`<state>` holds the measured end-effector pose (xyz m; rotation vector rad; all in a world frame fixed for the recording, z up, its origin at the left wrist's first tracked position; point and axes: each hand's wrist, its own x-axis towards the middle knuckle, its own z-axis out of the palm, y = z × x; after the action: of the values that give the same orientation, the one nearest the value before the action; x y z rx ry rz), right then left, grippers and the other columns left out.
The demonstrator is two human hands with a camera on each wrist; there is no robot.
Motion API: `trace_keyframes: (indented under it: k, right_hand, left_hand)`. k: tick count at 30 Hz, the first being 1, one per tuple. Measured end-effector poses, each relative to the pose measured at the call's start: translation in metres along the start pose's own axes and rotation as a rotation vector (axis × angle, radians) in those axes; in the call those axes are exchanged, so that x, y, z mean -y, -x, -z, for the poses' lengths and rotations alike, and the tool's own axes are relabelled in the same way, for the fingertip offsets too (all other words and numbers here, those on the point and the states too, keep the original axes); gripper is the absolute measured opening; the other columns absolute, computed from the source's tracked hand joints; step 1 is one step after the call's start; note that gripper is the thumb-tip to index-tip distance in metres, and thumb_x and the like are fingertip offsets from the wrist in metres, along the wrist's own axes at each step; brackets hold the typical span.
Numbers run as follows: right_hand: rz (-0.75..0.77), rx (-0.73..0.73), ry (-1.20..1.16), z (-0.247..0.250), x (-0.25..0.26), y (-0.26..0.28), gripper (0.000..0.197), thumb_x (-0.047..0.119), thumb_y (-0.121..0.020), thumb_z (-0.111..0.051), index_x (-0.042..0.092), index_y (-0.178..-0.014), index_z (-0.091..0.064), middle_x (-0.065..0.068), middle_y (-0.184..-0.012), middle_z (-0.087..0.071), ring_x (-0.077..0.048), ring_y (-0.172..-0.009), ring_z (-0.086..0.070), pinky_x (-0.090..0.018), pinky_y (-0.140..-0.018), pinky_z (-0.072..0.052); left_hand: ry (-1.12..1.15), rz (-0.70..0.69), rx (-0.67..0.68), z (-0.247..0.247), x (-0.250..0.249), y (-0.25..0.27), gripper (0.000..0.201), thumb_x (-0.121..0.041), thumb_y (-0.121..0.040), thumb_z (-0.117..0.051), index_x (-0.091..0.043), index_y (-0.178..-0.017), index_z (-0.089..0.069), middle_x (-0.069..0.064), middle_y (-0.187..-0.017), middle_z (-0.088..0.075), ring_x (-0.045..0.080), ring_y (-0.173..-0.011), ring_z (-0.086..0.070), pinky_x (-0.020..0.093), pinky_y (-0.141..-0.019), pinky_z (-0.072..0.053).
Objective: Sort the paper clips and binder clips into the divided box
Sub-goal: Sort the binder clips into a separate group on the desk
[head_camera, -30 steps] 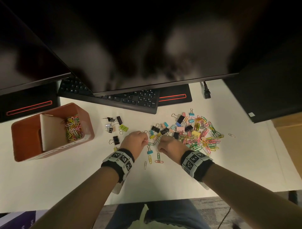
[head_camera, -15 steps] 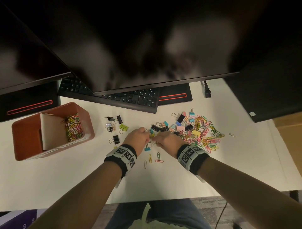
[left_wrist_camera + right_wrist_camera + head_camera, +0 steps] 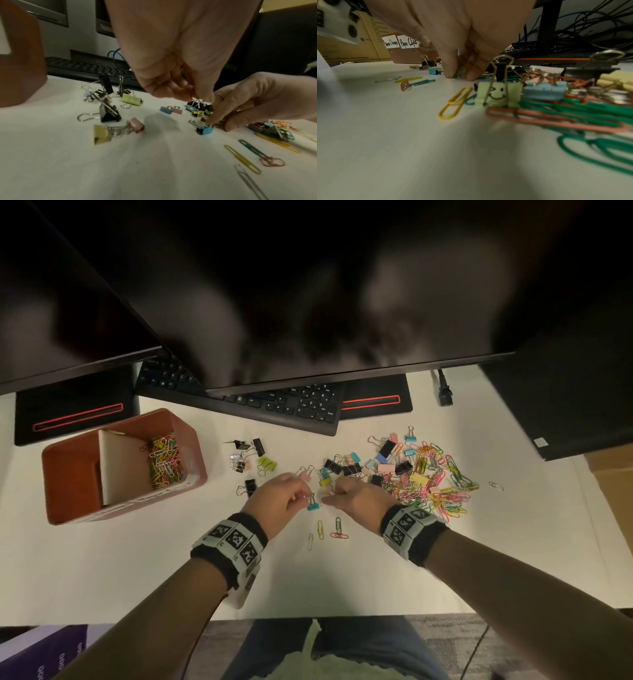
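Note:
An orange divided box (image 3: 68,474) stands at the left; its right compartment holds colored paper clips (image 3: 164,462). Labels (image 3: 400,42) on its front read "Paper Clamps" and "Paper Clips". A mixed pile of paper clips and binder clips (image 3: 424,477) lies at the right. My left hand (image 3: 303,496) hovers with curled fingers, pinching a thin reddish paper clip (image 3: 193,94). My right hand (image 3: 329,498) is on the table beside it, pinching a green paper clip (image 3: 461,71). A blue binder clip (image 3: 312,504) lies between the hands.
Several binder clips (image 3: 250,457) lie grouped right of the box. Loose paper clips (image 3: 325,530) lie nearer me, and one lone clip (image 3: 495,486) lies far right. A keyboard (image 3: 274,402) and dark monitors (image 3: 308,302) bound the far side. A cardboard box (image 3: 351,44) stands at the left.
Both hands edged toward the pile, then drew back slightly toward me, staying close together. The right fingertips have come down onto the clips beside the blue binder clip.

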<state>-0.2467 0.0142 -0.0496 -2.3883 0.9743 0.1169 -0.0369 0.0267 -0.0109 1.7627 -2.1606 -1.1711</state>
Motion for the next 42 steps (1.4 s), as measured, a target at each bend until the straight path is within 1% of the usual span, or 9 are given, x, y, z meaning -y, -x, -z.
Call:
trace_keyframes:
  k: [3, 6, 12, 17, 23, 27, 33, 38, 42]
  right_hand:
    - [-0.001, 0.010, 0.016, 0.003, 0.002, -0.004, 0.029, 0.002, -0.078, -0.067, 0.009, -0.105, -0.066, -0.013, -0.092, -0.062, -0.028, -0.078, -0.061, -0.032, -0.061, -0.057]
    - [-0.023, 0.017, 0.045, 0.005, 0.005, -0.010, 0.010, 0.002, -0.076, -0.068, 0.009, -0.083, -0.067, -0.006, -0.082, -0.059, -0.022, -0.071, -0.058, -0.031, -0.059, -0.055]
    - [-0.080, 0.034, 0.019, 0.002, 0.006, -0.014, 0.010, 0.005, -0.089, -0.053, 0.006, -0.086, -0.062, -0.009, -0.092, -0.054, -0.024, -0.078, -0.055, -0.035, -0.071, -0.053]
    - [-0.059, -0.045, -0.078, 0.003, 0.004, -0.001, 0.009, 0.003, -0.085, -0.059, 0.005, -0.078, -0.064, -0.011, -0.084, -0.060, -0.025, -0.075, -0.057, -0.037, -0.069, -0.055]
    - [-0.075, -0.031, -0.073, -0.002, -0.004, 0.005, 0.018, 0.006, -0.088, -0.056, 0.008, -0.102, -0.066, -0.012, -0.099, -0.065, -0.029, -0.093, -0.060, -0.041, -0.082, -0.054]
    - [-0.105, 0.003, -0.060, -0.003, -0.003, 0.003, 0.016, 0.007, -0.088, -0.054, 0.007, -0.100, -0.065, -0.012, -0.102, -0.061, -0.029, -0.097, -0.058, -0.042, -0.084, -0.053]
    - [-0.150, -0.038, -0.185, 0.017, -0.003, 0.007, 0.018, 0.008, -0.091, -0.053, 0.003, -0.103, -0.066, -0.012, -0.108, -0.064, -0.026, -0.103, -0.057, -0.027, -0.094, -0.045]
    - [-0.078, 0.083, -0.216, 0.017, 0.001, 0.025, 0.020, 0.012, -0.090, -0.058, 0.008, -0.108, -0.065, -0.010, -0.103, -0.068, -0.023, -0.098, -0.060, -0.034, -0.093, -0.048]
    - [-0.074, 0.217, -0.189, 0.006, 0.012, 0.033, 0.040, 0.015, -0.091, -0.055, 0.015, -0.131, -0.050, -0.010, -0.108, -0.066, -0.024, -0.101, -0.058, -0.036, -0.092, -0.048]
  left_hand:
    - [0.121, 0.090, 0.104, -0.008, 0.003, 0.015, 0.013, -0.024, -0.083, -0.065, -0.022, -0.095, -0.060, -0.012, -0.080, -0.054, 0.006, -0.072, -0.052, 0.020, -0.068, -0.042]
    - [0.180, 0.188, 0.175, -0.019, 0.002, 0.026, 0.017, -0.026, -0.080, -0.069, -0.025, -0.091, -0.056, -0.011, -0.079, -0.059, 0.008, -0.074, -0.057, 0.024, -0.075, -0.049]
    - [0.032, 0.288, 0.164, -0.046, -0.008, 0.032, 0.017, -0.028, -0.083, -0.063, -0.017, -0.096, -0.059, -0.001, -0.094, -0.063, 0.015, -0.088, -0.059, 0.030, -0.085, -0.049]
    - [-0.118, 0.196, 0.115, -0.051, -0.011, 0.030, 0.016, -0.025, -0.090, -0.052, -0.016, -0.100, -0.061, 0.001, -0.104, -0.057, 0.017, -0.094, -0.056, 0.029, -0.086, -0.047]
    - [-0.179, 0.111, 0.094, -0.046, -0.002, 0.028, 0.018, -0.020, -0.093, -0.048, -0.012, -0.104, -0.059, 0.004, -0.109, -0.054, 0.019, -0.098, -0.054, 0.028, -0.086, -0.046]
    - [-0.129, 0.086, 0.119, -0.046, 0.003, 0.029, 0.018, -0.019, -0.094, -0.045, -0.010, -0.105, -0.056, 0.007, -0.105, -0.056, 0.020, -0.098, -0.053, 0.028, -0.086, -0.044]
    - [-0.052, 0.032, 0.181, -0.044, 0.005, 0.025, 0.026, -0.015, -0.092, -0.049, -0.013, -0.118, -0.051, 0.008, -0.106, -0.060, 0.022, -0.101, -0.055, 0.030, -0.093, -0.044]
    - [-0.141, -0.043, 0.256, -0.044, 0.000, 0.015, 0.037, -0.016, -0.093, -0.049, -0.017, -0.129, -0.048, 0.009, -0.119, -0.057, 0.023, -0.112, -0.050, 0.033, -0.101, -0.040]
    - [-0.154, -0.048, 0.225, -0.042, -0.003, 0.008, 0.032, -0.016, -0.092, -0.049, -0.014, -0.124, -0.053, 0.010, -0.117, -0.056, 0.024, -0.112, -0.049, 0.032, -0.099, -0.039]
